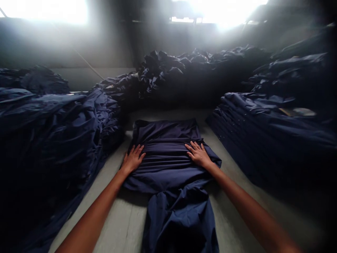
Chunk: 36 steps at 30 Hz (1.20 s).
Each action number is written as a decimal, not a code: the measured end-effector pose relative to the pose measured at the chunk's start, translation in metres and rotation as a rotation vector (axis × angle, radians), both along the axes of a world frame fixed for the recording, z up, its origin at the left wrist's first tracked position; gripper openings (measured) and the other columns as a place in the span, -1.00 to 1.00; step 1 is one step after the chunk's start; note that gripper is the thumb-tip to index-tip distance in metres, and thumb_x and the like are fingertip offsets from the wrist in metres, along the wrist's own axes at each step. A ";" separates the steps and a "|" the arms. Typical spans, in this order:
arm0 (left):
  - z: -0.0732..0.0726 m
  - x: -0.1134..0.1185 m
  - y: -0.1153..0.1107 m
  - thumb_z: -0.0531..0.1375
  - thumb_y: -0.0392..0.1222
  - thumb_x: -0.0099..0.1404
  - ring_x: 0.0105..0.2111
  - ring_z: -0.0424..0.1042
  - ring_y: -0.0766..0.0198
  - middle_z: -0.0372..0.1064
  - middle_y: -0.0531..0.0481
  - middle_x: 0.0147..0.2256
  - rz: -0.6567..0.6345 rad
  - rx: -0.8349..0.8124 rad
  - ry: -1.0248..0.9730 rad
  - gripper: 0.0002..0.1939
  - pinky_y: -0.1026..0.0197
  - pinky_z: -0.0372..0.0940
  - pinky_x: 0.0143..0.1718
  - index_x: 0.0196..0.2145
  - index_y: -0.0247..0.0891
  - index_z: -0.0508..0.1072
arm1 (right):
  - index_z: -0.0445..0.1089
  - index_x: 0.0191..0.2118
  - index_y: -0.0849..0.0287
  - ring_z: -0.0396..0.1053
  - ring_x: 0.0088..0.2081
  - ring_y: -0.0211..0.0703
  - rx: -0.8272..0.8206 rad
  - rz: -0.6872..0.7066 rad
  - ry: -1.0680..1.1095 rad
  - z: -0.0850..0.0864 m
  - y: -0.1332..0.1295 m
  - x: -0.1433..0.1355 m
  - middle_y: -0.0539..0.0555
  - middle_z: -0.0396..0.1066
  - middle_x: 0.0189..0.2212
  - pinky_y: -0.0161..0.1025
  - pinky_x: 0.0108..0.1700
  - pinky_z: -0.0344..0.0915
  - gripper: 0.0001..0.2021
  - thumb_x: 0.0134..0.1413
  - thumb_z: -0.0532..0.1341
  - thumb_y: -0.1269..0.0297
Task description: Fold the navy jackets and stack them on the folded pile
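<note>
A dark navy garment [165, 165] lies across the pale table, with several crosswise wrinkles in its middle. My left hand [133, 160] rests flat on its left side, fingers spread. On its right side lies my right hand [198, 154], also flat with the fingers apart. Neither hand grips the cloth. A narrower, crumpled length of navy cloth [181, 218] runs from the garment's near edge toward me; I cannot tell whether it is a sleeve or a separate piece.
A tall stack of navy cloth [52, 126] stands on the left, and a neater folded stack [263, 130] on the right. Behind is a heaped pile of dark cloth [163, 70]. The pale table surface [118, 218] shows between the stacks. Bright windows [42, 12] glare at the back.
</note>
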State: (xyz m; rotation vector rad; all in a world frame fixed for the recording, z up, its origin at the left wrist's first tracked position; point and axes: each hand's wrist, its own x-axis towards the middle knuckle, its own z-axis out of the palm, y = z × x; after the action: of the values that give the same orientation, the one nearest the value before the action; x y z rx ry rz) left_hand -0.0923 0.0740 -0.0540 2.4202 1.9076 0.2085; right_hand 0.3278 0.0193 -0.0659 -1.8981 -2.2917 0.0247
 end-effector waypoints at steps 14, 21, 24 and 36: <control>0.000 0.002 -0.021 -0.05 0.03 0.57 0.49 -0.14 -0.01 0.02 -0.03 0.46 0.049 0.010 -0.070 -0.44 -0.32 -0.05 0.40 0.44 -0.05 0.19 | 0.10 0.48 -0.14 -0.05 0.49 0.13 0.061 -0.007 0.029 -0.012 -0.001 0.002 0.13 0.00 0.49 0.28 0.45 -0.14 -0.45 0.45 0.01 0.05; 0.001 0.002 -0.019 -0.06 0.03 0.57 0.49 -0.12 -0.01 0.03 -0.06 0.46 0.035 0.009 -0.038 -0.45 -0.34 -0.04 0.39 0.44 -0.03 0.19 | 0.14 0.46 -0.13 0.02 0.47 0.12 0.065 -0.001 0.063 -0.015 0.003 0.005 0.12 0.08 0.46 0.27 0.44 -0.11 -0.45 0.42 0.04 0.07; 0.002 0.002 -0.019 -0.07 0.04 0.57 0.49 -0.12 -0.01 0.03 -0.06 0.46 0.040 -0.001 -0.045 -0.45 -0.36 -0.07 0.39 0.44 0.00 0.17 | 0.15 0.45 -0.12 0.05 0.45 0.10 0.072 -0.006 0.068 -0.013 0.005 0.004 0.12 0.11 0.45 0.26 0.43 -0.08 -0.46 0.43 0.03 0.07; 0.043 0.014 -0.040 -0.13 -0.04 0.58 0.49 -0.15 -0.11 -0.04 -0.18 0.48 -0.010 -0.049 -0.100 -0.37 -0.47 -0.15 0.38 0.51 -0.16 -0.05 | 0.23 0.41 0.05 0.13 0.42 0.11 0.042 0.025 0.084 0.036 -0.017 -0.005 0.18 0.15 0.43 0.20 0.42 0.02 -0.49 0.43 0.05 0.18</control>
State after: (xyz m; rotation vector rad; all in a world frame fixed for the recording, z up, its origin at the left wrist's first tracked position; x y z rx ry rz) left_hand -0.0782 0.0342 -0.0115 2.3407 1.8356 0.2734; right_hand 0.3223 0.0023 -0.0296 -1.8128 -2.2425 0.0577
